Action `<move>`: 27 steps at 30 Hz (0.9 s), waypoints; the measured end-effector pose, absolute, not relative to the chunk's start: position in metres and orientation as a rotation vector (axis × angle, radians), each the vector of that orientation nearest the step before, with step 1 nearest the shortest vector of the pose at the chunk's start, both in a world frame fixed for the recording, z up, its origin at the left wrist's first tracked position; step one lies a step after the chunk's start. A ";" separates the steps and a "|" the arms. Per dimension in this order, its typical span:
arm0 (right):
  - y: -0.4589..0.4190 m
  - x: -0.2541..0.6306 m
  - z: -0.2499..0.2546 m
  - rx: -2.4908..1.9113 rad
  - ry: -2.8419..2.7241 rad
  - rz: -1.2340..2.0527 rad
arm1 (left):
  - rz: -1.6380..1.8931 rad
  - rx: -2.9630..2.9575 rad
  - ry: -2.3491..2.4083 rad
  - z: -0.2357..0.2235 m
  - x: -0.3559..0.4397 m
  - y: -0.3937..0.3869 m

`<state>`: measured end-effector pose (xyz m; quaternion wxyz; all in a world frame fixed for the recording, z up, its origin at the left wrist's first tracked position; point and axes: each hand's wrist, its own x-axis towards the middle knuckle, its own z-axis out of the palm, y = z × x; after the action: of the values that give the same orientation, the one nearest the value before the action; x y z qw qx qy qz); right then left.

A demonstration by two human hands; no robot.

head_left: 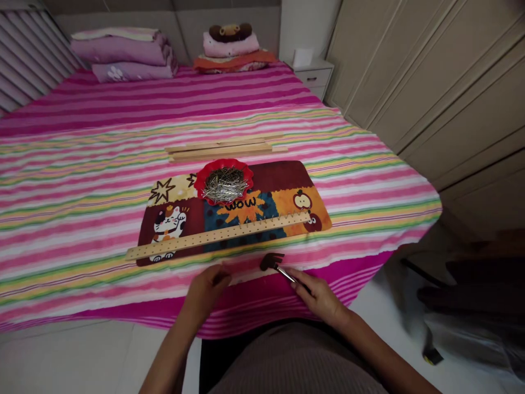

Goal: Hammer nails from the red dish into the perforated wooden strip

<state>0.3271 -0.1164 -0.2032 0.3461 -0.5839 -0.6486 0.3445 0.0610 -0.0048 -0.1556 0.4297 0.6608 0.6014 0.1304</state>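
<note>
My right hand is closed on the handle of a small claw hammer, whose dark head rests near the front edge of the bed. My left hand is curled, fingers pinched on a pale strip at the bed's edge that is hard to make out. Just beyond both hands a long wooden strip with a row of nails standing in it lies across a colourful cartoon mat. A red scalloped dish heaped with loose nails sits on the mat behind the strip.
Spare wooden slats lie further back on the pink striped bedspread. Folded blankets and a plush toy are at the head. A white nightstand and beige wardrobe doors stand at the right; dark objects lie on the floor at right.
</note>
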 end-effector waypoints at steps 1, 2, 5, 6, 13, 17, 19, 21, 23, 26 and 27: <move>-0.117 0.327 -0.203 -1.512 -1.684 0.890 | 0.206 1.793 1.522 -0.159 0.068 -0.009; -0.117 0.327 -0.203 -1.510 -1.684 0.889 | 0.077 1.928 1.537 -0.161 0.075 -0.013; -0.116 0.326 -0.203 -1.505 -1.676 0.889 | -0.291 2.184 1.550 -0.162 0.094 -0.019; -0.116 0.326 -0.202 -1.505 -1.676 0.890 | -0.375 2.217 1.554 -0.162 0.099 -0.020; -0.116 0.327 -0.199 -1.511 -1.688 0.887 | -0.449 2.243 1.580 -0.160 0.108 -0.024; -0.117 0.327 -0.201 -1.518 -1.689 0.882 | 0.036 1.908 1.558 -0.147 0.089 -0.005; -0.117 0.327 -0.203 -1.521 -1.684 0.868 | 0.437 1.609 1.514 -0.136 0.081 0.011; -0.116 0.326 -0.203 -1.520 -1.682 0.857 | 0.763 1.337 1.437 -0.127 0.081 0.029; -0.116 0.325 -0.203 -1.522 -1.680 0.863 | 0.949 1.171 1.375 -0.123 0.088 0.045; -0.116 0.326 -0.204 -1.529 -1.673 0.888 | 1.011 1.120 1.348 -0.126 0.103 0.061; -0.116 0.326 -0.204 -1.529 -1.672 0.895 | 1.002 1.126 1.352 -0.129 0.107 0.065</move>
<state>0.3259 -0.1158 -0.2037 0.3453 -0.5890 -0.6441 0.3448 0.1074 0.0646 -0.1285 0.5298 0.4716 0.5664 0.4196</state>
